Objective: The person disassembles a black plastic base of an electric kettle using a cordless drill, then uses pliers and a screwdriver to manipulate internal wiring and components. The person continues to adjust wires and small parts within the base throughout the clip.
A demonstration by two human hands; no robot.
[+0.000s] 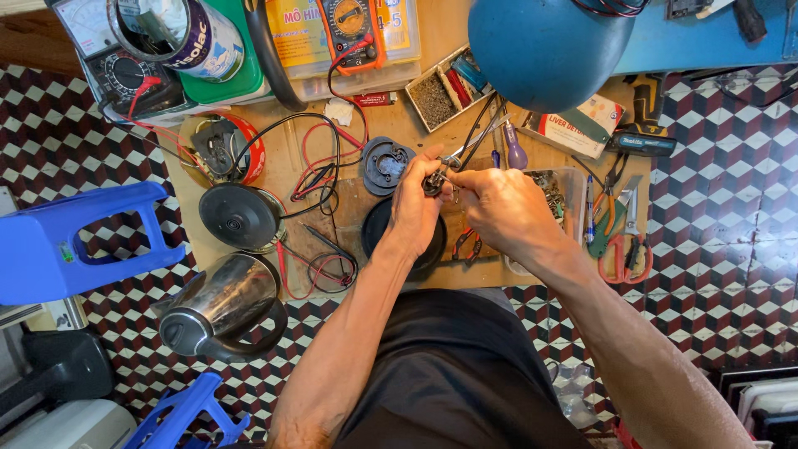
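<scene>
Left hand (413, 208) and right hand (503, 208) meet above the wooden surface (432, 125), fingers (432, 160) closed together on a small dark part (434, 181). A black disc (378, 233) lies under the left hand. Round black base (239, 216) sits to the left, red and black leads (320, 158) beside it. Steel kettle (220, 308) lies tilted at the surface edge. Scissors (623, 254) and pliers (611, 208) lie to the right. Blue lamp (544, 41) hangs overhead

Bright, even daylight over your bench; sharp focus throughout.

You get soft shadows under both forearms, glare on the steel kettle (220, 308) at 8 o'clock and the blue lamp shade (544, 41) at 12, and wide-angle bending of floor tiles (731, 141) toward the edges.
</scene>
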